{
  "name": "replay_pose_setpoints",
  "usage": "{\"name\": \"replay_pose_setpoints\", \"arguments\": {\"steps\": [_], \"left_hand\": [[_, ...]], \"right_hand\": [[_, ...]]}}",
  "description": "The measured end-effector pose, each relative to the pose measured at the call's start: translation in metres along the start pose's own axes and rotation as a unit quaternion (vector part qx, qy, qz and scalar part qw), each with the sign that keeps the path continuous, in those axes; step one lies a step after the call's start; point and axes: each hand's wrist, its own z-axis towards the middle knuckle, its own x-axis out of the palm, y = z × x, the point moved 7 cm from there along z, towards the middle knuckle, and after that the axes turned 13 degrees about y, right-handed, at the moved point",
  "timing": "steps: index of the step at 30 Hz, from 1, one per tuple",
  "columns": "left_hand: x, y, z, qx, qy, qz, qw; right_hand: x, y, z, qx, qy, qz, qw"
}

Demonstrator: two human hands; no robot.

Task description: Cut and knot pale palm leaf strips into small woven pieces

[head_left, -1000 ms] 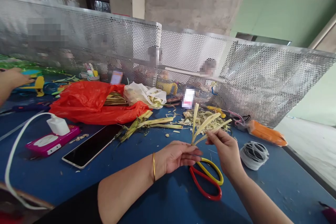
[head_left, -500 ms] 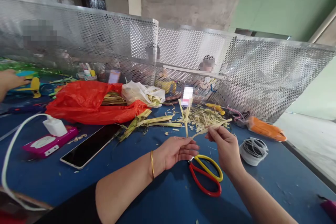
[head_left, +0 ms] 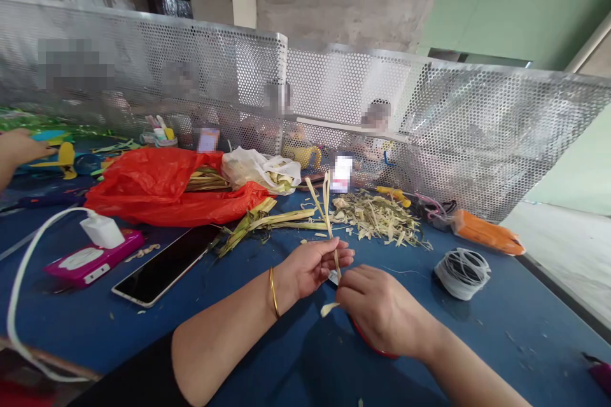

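Pale plant strips (head_left: 326, 208) stand up from my left hand (head_left: 312, 267), pinched between its thumb and fingers. Their lower end runs down into my right hand (head_left: 375, 308), whose fingers are closed round it, with a short pale end poking out on the left. Beneath my right hand lie the scissors (head_left: 370, 344), mostly hidden, with part of a red handle showing. Beyond my hands are a heap of pale shavings (head_left: 382, 219) and longer leaf strips (head_left: 281, 219) on the blue table (head_left: 267, 337).
A phone (head_left: 165, 267), a magenta power strip (head_left: 93, 261) with a white plug and a red bag (head_left: 138, 187) lie left. A wire spool (head_left: 462, 275) and an orange packet (head_left: 489, 233) are right. Behind stands a perforated metal screen (head_left: 344, 86); another person's hand (head_left: 19, 149) is far left.
My right hand has moved down and toward me, over the scissors, bringing its strip end down. The upright strips have shifted slightly left and now lean left.
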Motion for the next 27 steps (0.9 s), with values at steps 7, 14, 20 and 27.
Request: {"name": "replay_pose_setpoints", "arguments": {"steps": [7,14,20,27], "left_hand": [[0.001,0.003,-0.001,-0.025,-0.003,-0.023,0.999],[0.006,-0.005,-0.005,0.051,-0.007,0.088,0.995],[0.021,0.013,-0.010,0.005,0.037,0.178,0.983],[0.027,0.029,-0.010,-0.042,0.056,0.226,0.972]], "right_hand": [[0.010,0.010,0.003,-0.024,-0.003,-0.049,0.998],[-0.011,-0.013,-0.007,0.055,-0.141,0.124,0.981],[-0.004,-0.078,-0.035,0.287,-0.335,0.375,0.815],[0.006,-0.087,-0.035,0.320,-0.313,0.431,0.783]]}}
